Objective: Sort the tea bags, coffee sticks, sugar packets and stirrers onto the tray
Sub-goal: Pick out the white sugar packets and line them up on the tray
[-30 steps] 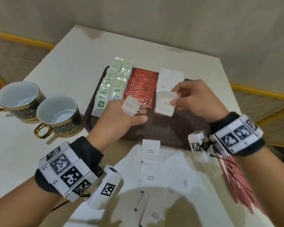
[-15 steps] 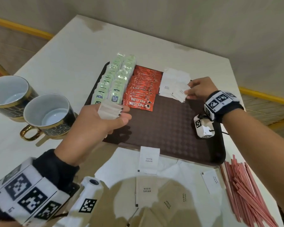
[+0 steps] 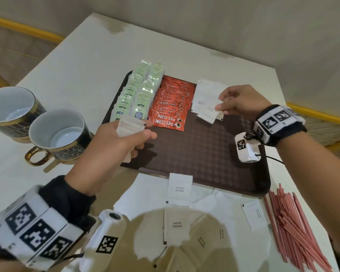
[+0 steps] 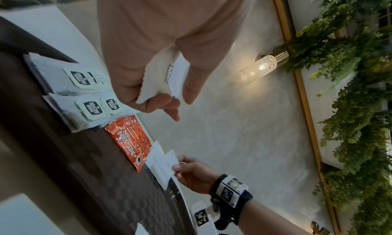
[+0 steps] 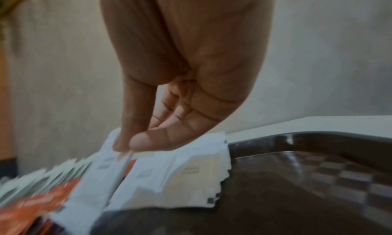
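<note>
Cream laminate tabletop (image 3: 71,75) carries every item of the scene. Dark brown tray (image 3: 204,154), patterned with small checks, lies at centre, its near half bare. Across its far part run three groups, left to right: pale green tea bags (image 3: 137,95) in two overlapping columns, red coffee sticks (image 3: 171,107) overlapping beside them, and a stack of white sugar packets (image 3: 204,97) just right of the sticks.

Two dark cups (image 3: 55,134) with gold rims and handles stand on the tabletop left of the tray. Loose sugar packets (image 3: 179,190), printed WHITE SUGAR, lie scattered on the tabletop in front of the tray's near edge, one overlapping that edge. Pink stirrers (image 3: 294,232) form a heap at the near right, off the tray.

Left hand (image 3: 124,140) is held above the tray's left near corner; its grip is closed round a small bundle of white packets (image 3: 129,127), thumb on one side and fingers on the other, as the left wrist view confirms (image 4: 163,81). Right hand (image 3: 239,103) is at the sugar stack on the tray; its grip is a thumb-and-forefinger pinch on the edge of one packet (image 5: 99,168) that stands tilted against the stack, the remaining fingers loosely bent behind. Both wrists wear black bands with white coded markers and a small white camera unit (image 3: 245,148).
</note>
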The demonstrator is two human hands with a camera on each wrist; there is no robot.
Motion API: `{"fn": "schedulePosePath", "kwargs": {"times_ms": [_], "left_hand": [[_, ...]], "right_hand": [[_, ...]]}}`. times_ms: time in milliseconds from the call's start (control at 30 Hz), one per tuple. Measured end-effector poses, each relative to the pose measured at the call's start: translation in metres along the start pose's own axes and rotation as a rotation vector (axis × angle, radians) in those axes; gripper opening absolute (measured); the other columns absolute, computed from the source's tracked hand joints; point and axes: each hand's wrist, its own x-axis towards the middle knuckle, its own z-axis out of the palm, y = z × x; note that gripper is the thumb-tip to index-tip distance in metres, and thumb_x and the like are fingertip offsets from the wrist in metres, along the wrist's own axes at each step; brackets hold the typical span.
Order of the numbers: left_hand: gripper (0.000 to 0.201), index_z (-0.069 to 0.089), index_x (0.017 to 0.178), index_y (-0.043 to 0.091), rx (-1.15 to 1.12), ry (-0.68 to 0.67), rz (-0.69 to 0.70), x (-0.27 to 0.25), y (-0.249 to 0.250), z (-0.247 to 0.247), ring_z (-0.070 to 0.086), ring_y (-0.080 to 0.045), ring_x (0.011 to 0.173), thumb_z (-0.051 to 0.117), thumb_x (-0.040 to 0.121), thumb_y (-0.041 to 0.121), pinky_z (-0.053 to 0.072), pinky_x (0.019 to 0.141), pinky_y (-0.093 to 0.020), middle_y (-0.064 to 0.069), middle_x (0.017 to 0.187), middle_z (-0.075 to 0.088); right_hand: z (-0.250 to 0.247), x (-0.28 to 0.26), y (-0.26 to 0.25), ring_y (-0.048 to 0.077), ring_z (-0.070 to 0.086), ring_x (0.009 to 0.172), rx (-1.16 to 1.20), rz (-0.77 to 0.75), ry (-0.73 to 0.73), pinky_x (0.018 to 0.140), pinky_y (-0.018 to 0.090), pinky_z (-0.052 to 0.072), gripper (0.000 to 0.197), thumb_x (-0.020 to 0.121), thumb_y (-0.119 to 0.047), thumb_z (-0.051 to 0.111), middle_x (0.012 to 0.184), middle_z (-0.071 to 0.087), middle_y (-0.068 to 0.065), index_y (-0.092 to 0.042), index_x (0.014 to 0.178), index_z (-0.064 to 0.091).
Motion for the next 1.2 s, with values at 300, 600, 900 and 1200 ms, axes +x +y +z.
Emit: {"fn": "schedulePosePath", "kwargs": {"times_ms": [300, 600, 900, 1200], "left_hand": [[0.027, 0.063, 0.112, 0.012, -0.259, -0.114, -0.217, 0.002, 0.012, 0.009, 0.067, -0.008, 0.075, 0.064, 0.085, 0.016, 0.056, 0.063, -0.019, -0.011, 0.109, 0.073], [0.030, 0.053, 0.126, -0.002, -0.404, -0.330, -0.236, 0.008, 0.019, 0.022, 0.070, -0.026, 0.103, 0.043, 0.101, 0.010, 0.059, 0.082, -0.031, -0.017, 0.111, 0.072], [0.036, 0.058, 0.124, 0.004, -0.393, -0.435, -0.231, 0.000, 0.019, 0.038, 0.070, -0.028, 0.102, 0.053, 0.094, 0.023, 0.058, 0.085, -0.036, -0.016, 0.114, 0.070], [0.036, 0.051, 0.132, 0.006, -0.404, -0.478, -0.219, -0.007, 0.016, 0.030, 0.065, -0.029, 0.113, 0.045, 0.099, 0.018, 0.056, 0.087, -0.042, -0.014, 0.123, 0.067]], "right_hand": [[0.036, 0.034, -0.007, 0.027, 0.068, 0.072, -0.372, -0.041, 0.169, 0.071, 0.037, 0.061, 0.027, 0.072, 0.007, 0.079, 0.073, 0.057, 0.005, -0.009, 0.069, 0.058], [0.046, -0.015, -0.037, 0.017, 0.060, 0.072, -0.294, -0.251, 0.218, 0.060, 0.032, 0.057, 0.031, 0.078, -0.020, 0.080, 0.089, 0.061, 0.007, -0.011, 0.100, 0.060], [0.077, -0.126, -0.059, 0.034, 0.061, 0.078, -0.137, -0.390, -0.257, 0.076, 0.046, 0.053, 0.039, 0.068, -0.009, 0.085, 0.095, 0.066, 0.019, -0.005, 0.102, 0.067], [0.063, -0.151, -0.049, 0.009, 0.063, 0.068, -0.072, -0.370, -0.008, 0.060, 0.019, 0.050, 0.017, 0.077, -0.001, 0.076, 0.085, 0.072, -0.004, -0.012, 0.088, 0.071]]}}
